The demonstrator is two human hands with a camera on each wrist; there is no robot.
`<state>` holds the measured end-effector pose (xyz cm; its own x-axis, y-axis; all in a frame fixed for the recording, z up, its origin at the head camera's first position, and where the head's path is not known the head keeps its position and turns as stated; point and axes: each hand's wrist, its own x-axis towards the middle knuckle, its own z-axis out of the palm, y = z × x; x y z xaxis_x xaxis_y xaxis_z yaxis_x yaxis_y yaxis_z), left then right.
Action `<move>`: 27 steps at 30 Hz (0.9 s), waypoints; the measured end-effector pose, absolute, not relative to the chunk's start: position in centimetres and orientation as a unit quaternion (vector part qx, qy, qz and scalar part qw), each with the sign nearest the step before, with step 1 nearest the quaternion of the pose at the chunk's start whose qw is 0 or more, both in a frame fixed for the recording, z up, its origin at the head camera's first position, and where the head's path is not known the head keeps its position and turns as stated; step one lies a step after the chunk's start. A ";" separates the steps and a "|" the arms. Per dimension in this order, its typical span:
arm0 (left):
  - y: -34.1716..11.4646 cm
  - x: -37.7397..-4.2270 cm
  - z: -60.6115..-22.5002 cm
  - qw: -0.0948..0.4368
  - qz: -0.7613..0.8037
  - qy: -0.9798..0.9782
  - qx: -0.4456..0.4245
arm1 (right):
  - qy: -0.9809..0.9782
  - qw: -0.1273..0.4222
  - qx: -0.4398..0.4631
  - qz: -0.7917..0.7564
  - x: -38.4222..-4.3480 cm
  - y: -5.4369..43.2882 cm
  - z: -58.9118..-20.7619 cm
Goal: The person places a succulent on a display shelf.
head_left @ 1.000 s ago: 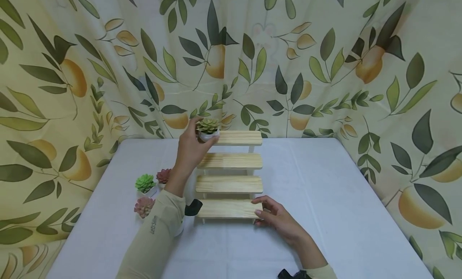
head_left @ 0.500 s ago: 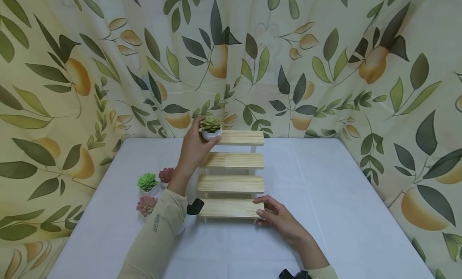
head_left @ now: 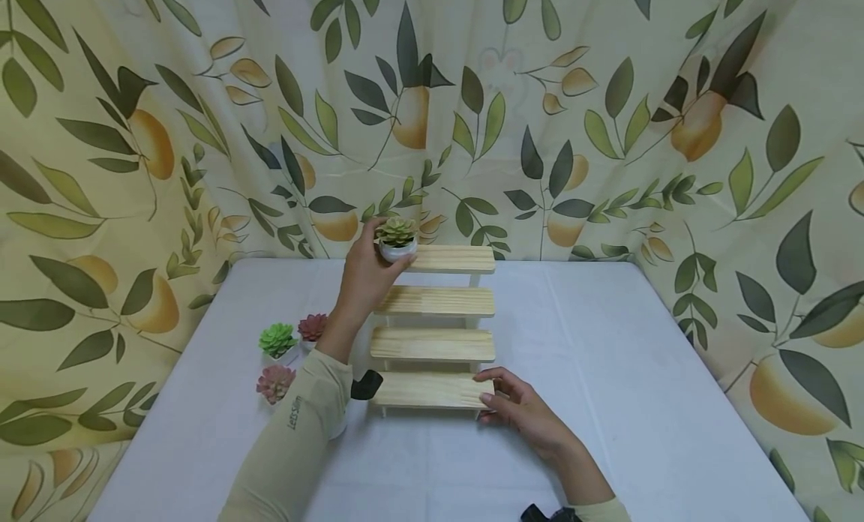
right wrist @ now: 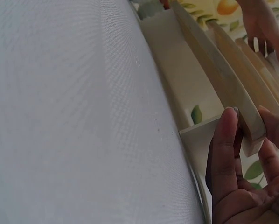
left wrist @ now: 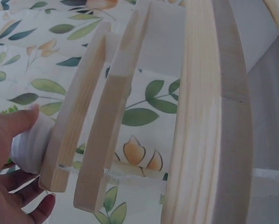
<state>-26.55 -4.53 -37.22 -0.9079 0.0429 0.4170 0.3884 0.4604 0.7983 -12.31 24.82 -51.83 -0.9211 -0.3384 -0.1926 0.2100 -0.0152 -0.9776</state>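
Note:
My left hand (head_left: 364, 286) holds a small white pot with a green artificial succulent (head_left: 397, 232) at the left end of the top board of a wooden four-tier display stand (head_left: 432, 391). In the left wrist view, the white pot (left wrist: 34, 144) sits between thumb and fingers at the board's end; whether it bears on the board, I cannot tell. Low on the right, my right hand (head_left: 529, 413) pinches the end of the bottom board. The right wrist view shows its thumb and fingers on either side of that board (right wrist: 251, 135).
Left of the stand are a bright green succulent (head_left: 277, 340), a dark red one (head_left: 313, 327) and a pink one (head_left: 275, 384). Another white pot (head_left: 337, 426) is mostly hidden by the left sleeve. A leaf-patterned curtain (head_left: 513, 79) hangs behind the white-covered table (head_left: 641, 402).
The pot in my left hand has shifted slightly right and shows more of its white side. My right hand keeps its hold on the bottom board. The head view has shifted a little.

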 end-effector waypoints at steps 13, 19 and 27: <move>-4.6 -26.7 -37.3 0.175 -0.500 -0.838 -0.131 | 0.677 0.195 -0.042 -0.709 -12.3 24.8 -51.9; -4.6 -26.7 -37.4 0.180 -0.498 -0.838 -0.134 | 0.674 0.195 -0.040 -0.712 -12.4 24.8 -51.9; -4.7 -26.5 -37.5 0.181 -0.493 -0.839 -0.140 | 0.674 0.193 -0.054 -0.711 -12.3 24.9 -52.0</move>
<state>-26.47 -4.74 -37.45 -0.8952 0.0560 0.4421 0.4134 0.4752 0.7767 -12.34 24.91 -52.02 -0.9197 -0.3473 -0.1834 0.2016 -0.0168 -0.9793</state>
